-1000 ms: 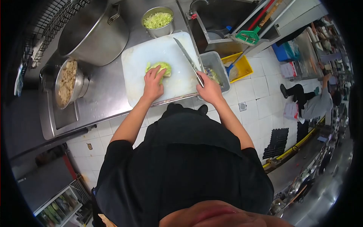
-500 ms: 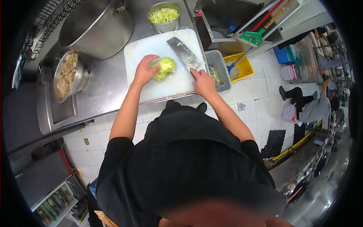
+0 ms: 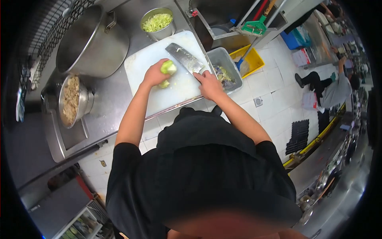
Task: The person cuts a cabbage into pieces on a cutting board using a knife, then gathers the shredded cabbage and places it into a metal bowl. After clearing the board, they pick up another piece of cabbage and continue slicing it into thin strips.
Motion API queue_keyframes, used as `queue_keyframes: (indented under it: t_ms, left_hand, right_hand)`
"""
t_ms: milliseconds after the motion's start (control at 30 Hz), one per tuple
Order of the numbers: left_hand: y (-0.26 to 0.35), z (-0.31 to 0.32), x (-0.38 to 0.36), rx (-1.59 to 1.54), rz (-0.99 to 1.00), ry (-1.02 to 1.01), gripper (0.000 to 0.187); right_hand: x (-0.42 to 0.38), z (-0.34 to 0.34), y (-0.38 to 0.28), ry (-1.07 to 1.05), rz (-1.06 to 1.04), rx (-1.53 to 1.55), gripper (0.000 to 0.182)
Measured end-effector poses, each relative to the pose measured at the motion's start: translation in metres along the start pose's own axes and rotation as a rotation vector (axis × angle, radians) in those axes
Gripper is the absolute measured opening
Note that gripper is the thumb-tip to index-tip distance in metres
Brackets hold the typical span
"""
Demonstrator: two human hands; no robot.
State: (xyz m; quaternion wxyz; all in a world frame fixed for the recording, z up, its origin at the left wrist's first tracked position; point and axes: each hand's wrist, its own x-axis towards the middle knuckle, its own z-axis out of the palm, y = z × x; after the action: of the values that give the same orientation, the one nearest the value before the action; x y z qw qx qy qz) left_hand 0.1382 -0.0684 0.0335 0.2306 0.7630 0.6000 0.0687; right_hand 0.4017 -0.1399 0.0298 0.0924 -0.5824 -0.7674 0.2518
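Observation:
On the white cutting board (image 3: 139,59), my left hand (image 3: 155,74) is closed around a pale green piece of lettuce (image 3: 168,67), tilted up with a smooth side showing. A smaller bit of leaf shows on the board below my fingers. My right hand (image 3: 211,84) grips the handle of a broad cleaver (image 3: 185,57) at the board's right side. The blade lies flat over the board, pointing away to the upper left, with shreds stuck to it.
A metal bowl of shredded lettuce (image 3: 158,23) stands behind the board. At left are a large pot (image 3: 93,44) and a bowl of pale brown food pieces (image 3: 71,101). A grey bin (image 3: 225,71) with scraps adjoins the counter's right edge. Another person (image 3: 334,89) is far right.
My left hand has closed over the lettuce and turned it up on the board. My right hand keeps hold of the cleaver. The whole view has shifted slightly.

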Motion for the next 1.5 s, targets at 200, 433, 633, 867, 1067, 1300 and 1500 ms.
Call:
queue_keyframes:
  t_ms: [200, 433, 633, 867, 1067, 1300, 1500]
  left_hand:
    - [0.000, -0.026, -0.019, -1.043, -0.161, -0.047, 0.068]
    - [-0.015, -0.017, -0.024, -1.192, -0.079, -0.087, 0.071]
    - [0.021, -0.022, -0.031, -1.537, -0.068, -0.098, 0.058]
    - [0.014, 0.043, -0.018, -1.730, -0.327, 0.259, 0.040]
    - [0.051, 0.060, -0.041, -1.653, -0.227, 0.394, 0.079]
    - [0.023, 0.060, -0.068, -0.981, 0.038, 0.458, 0.109]
    - [0.018, 0.025, -0.075, -0.138, 0.023, 0.500, 0.100]
  right_hand:
    - [-0.001, -0.004, -0.003, -0.038, 0.016, 0.012, 0.062]
    - [-0.001, -0.003, -0.001, -0.025, -0.003, 0.015, 0.062]
    - [0.001, -0.007, -0.002, -0.062, 0.013, 0.011, 0.061]
    - [0.010, 0.001, -0.028, 0.080, -0.241, 0.354, 0.091]
    - [0.025, 0.016, -0.045, 0.126, -0.210, 0.430, 0.068]
    - [0.059, 0.033, -0.029, 0.079, -0.383, 0.540, 0.047]
    - [0.071, 0.049, -0.034, -0.051, -0.443, 0.338, 0.042]
